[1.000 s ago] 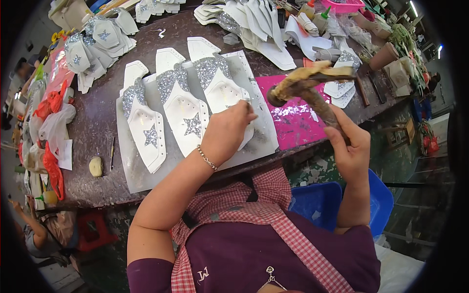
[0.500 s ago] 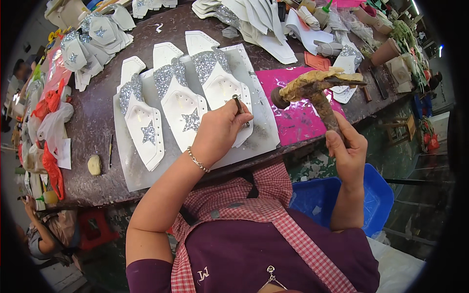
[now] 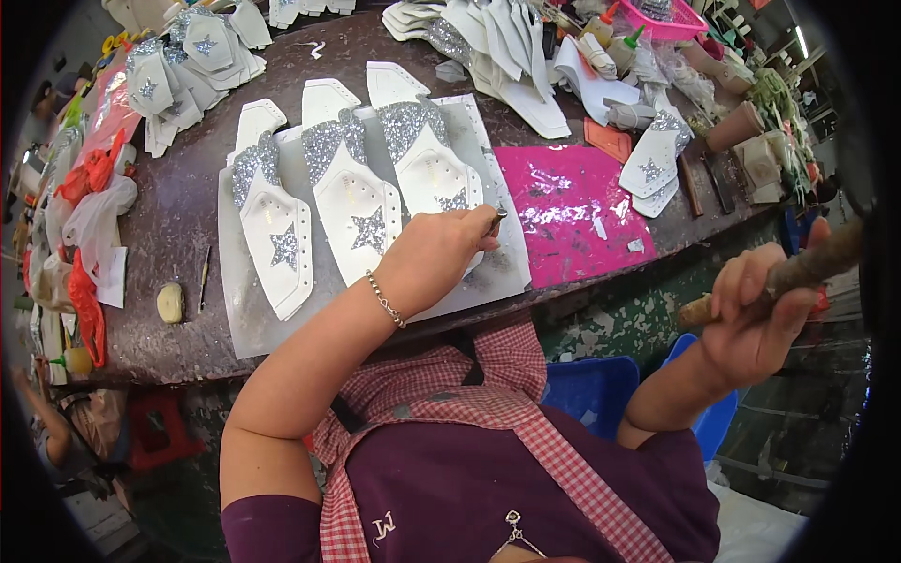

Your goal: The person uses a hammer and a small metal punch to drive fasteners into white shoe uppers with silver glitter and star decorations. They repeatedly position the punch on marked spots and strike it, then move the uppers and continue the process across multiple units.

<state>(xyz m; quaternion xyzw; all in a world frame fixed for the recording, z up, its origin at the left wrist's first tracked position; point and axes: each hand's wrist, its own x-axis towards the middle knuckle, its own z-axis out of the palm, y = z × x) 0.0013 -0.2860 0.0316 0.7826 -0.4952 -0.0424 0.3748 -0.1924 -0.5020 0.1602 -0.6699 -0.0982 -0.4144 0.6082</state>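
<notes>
My left hand [image 3: 436, 258] is closed round a small metal punch [image 3: 499, 216]; only its end shows past the fingers. The hand lies over the lower part of the rightmost white shoe upper [image 3: 434, 161], hiding much of it and its glitter star. Beside that piece lie a middle shoe upper [image 3: 349, 192] and a left one [image 3: 270, 218], each with silver glitter, a star and a row of holes along one edge. All three rest on a white board [image 3: 246, 328]. Out to the right, my right hand [image 3: 751, 319] grips the hammer by its handle [image 3: 815, 263]; the hammer's head is lost in the dark rim.
A pink sheet [image 3: 572, 211] lies right of the board. Stacks of white pieces [image 3: 507, 66] stand at the back, with more glittered pieces [image 3: 197, 70] at the far left. A yellowish lump [image 3: 170, 303] and a thin tool [image 3: 204, 281] lie left. Blue bins [image 3: 591, 389] stand below the table edge.
My right hand has swung the hammer from above the pink sheet out to the right rim. My left hand has shifted slightly right, and the punch now shows only its end.
</notes>
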